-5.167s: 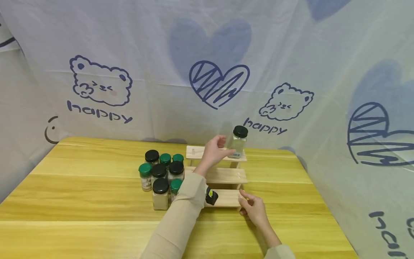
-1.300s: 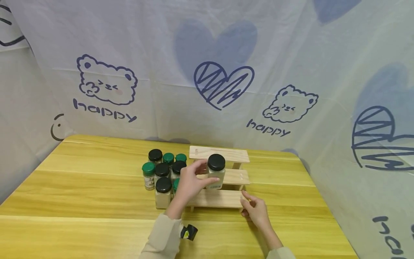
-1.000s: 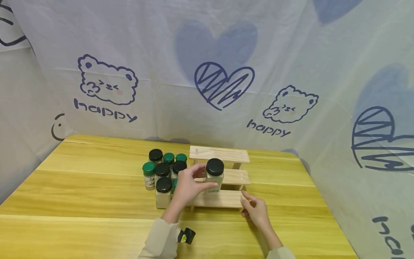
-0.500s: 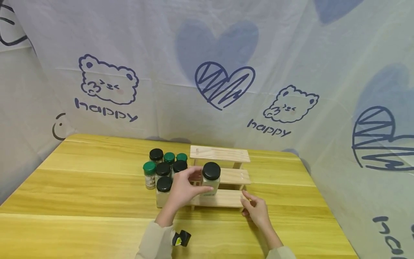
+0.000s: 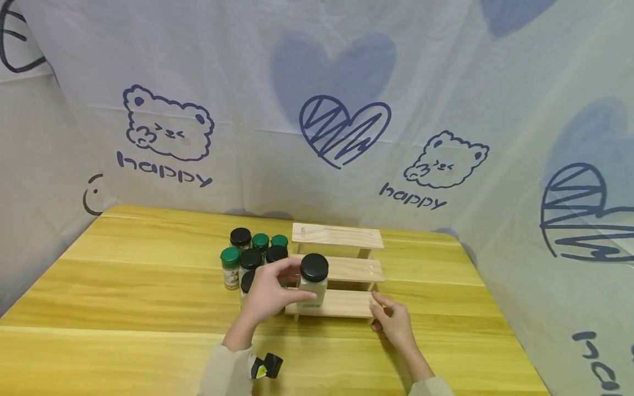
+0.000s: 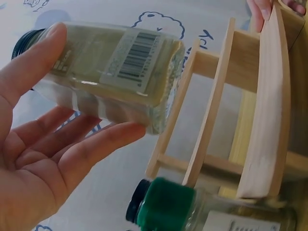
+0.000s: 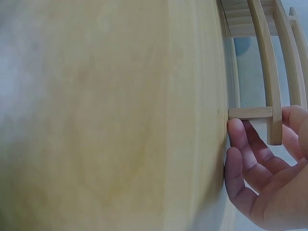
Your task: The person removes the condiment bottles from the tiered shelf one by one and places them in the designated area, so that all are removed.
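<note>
My left hand (image 5: 269,291) grips a square glass spice jar (image 5: 314,283) with a black lid, thumb on the near side and fingers behind. In the head view the jar looks upright in front of the lower tiers of a three-tier wooden rack (image 5: 346,303). A barcode label and pale contents show on the jar (image 6: 110,72) in the left wrist view. At the right end of the lowest tier, my right hand (image 5: 393,322) holds the rack's edge. In the right wrist view its fingers (image 7: 257,163) curl against the leg of the rack (image 7: 250,113).
Left of the rack, several spice jars stand close together, some with black lids (image 5: 240,236) and some with green lids (image 5: 230,257). My left forearm and hand partly cover the front ones. The yellow wooden table (image 5: 148,286) meets a printed cloth (image 5: 247,137) behind.
The jar stood on the rack's top tier at first, my left hand at it. Since then the hand has lifted it off and brought it down, left and nearer. My right hand stays at the rack.
</note>
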### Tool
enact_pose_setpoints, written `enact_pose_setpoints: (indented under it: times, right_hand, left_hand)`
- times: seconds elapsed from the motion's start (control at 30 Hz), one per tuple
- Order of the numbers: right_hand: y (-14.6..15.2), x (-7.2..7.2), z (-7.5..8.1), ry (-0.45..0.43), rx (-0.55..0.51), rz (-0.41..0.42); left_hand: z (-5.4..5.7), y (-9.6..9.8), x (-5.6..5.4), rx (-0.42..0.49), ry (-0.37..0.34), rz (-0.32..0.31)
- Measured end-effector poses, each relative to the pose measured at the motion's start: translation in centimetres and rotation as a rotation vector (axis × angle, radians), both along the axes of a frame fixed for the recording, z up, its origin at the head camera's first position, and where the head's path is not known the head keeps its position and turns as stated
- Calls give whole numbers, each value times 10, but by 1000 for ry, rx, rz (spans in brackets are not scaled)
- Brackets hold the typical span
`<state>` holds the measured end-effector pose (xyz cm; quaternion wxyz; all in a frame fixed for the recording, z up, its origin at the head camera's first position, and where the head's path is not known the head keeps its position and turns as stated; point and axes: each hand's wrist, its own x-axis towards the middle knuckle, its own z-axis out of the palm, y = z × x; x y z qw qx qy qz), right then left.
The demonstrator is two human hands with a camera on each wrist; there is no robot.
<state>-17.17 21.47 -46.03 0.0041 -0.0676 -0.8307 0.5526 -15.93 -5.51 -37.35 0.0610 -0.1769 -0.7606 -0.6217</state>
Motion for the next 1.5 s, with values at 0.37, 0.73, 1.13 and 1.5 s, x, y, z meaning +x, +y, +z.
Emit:
enact_pose_setpoints:
  times: [0.37, 0.73, 1.13, 1.5]
  right_hand:
    - [0, 0, -2, 7, -14, -19]
    - [1, 0, -1, -12, -8, -22]
    - [2, 1, -1, -4, -7, -19]
    - [-1, 0, 0, 8, -13, -13]
  left_hand:
    - [2, -16, 4, -69, 1, -25]
    - [4, -34, 9, -72, 19, -117]
    - [-1, -60, 11, -57, -49, -141]
    - [-6, -85, 18, 6, -50, -166]
